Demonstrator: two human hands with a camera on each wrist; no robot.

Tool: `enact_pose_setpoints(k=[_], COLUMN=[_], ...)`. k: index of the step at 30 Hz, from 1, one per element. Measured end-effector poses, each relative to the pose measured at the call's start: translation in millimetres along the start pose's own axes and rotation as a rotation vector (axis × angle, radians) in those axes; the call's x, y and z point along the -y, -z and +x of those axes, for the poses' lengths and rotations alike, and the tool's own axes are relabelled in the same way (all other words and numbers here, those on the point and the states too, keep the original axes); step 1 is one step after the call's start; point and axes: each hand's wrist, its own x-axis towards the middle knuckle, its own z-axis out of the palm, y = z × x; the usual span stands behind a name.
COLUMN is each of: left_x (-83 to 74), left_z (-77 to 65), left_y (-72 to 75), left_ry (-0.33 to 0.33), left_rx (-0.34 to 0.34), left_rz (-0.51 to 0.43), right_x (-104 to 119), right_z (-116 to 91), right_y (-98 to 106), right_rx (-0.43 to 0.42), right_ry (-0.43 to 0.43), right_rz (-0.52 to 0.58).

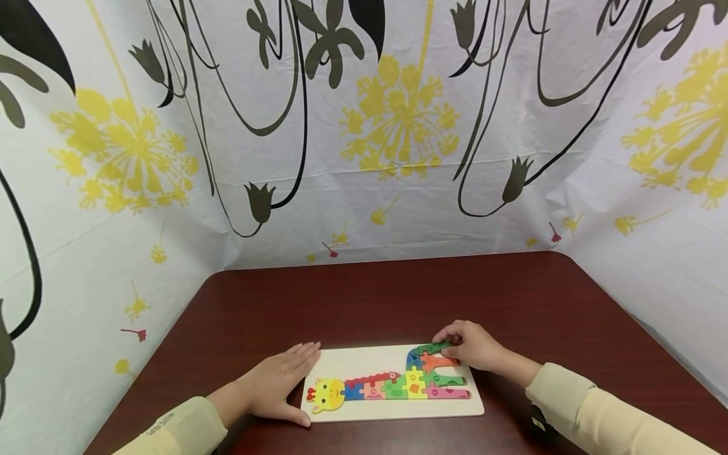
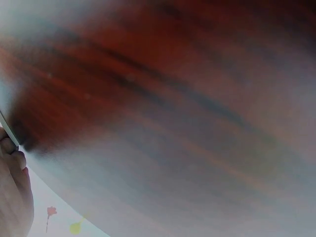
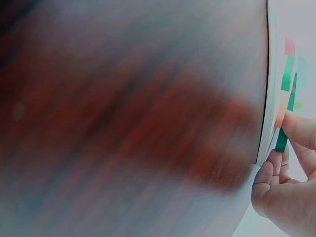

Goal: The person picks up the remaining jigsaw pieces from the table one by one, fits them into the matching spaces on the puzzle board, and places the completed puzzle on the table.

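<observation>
A pale board (image 1: 370, 358) lies flat on the table, bearing a giraffe puzzle of interlocking coloured pieces with a yellow head piece (image 1: 328, 395) at the left. My right hand (image 1: 474, 345) pinches a green puzzle piece (image 1: 433, 348) between thumb and fingers at the board's far right corner. In the right wrist view this green piece (image 3: 281, 140) is tilted, one end raised off the board beside an orange leg piece (image 3: 282, 114). With fingers extended, my left hand (image 1: 281, 383) rests at the board's left edge, its thumb by the near corner. The left wrist view catches only part of that hand (image 2: 15, 192).
The dark reddish-brown table (image 1: 364, 297) extends beyond the board on every side. A white curtain (image 1: 375, 215) with yellow flowers and dark stems hangs behind and at both sides. Something small and black (image 1: 543, 422) shows under the right sleeve.
</observation>
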Motion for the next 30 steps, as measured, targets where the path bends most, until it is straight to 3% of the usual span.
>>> enact_pose_setpoints(k=[15, 30], left_x=[-0.5, -1.8], left_z=[0.3, 0.6], left_y=[-0.9, 0.0], left_ry=[0.018, 0.031], left_rx=[0.013, 0.022], left_rz=[-0.001, -0.003], right_x=[-2.0, -3.4], right_z=[1.8, 2.6], right_y=[1.3, 2.3], right_rx=[0.038, 0.055], right_ry=[-0.004, -0.035], right_rz=[-0.010, 0.048])
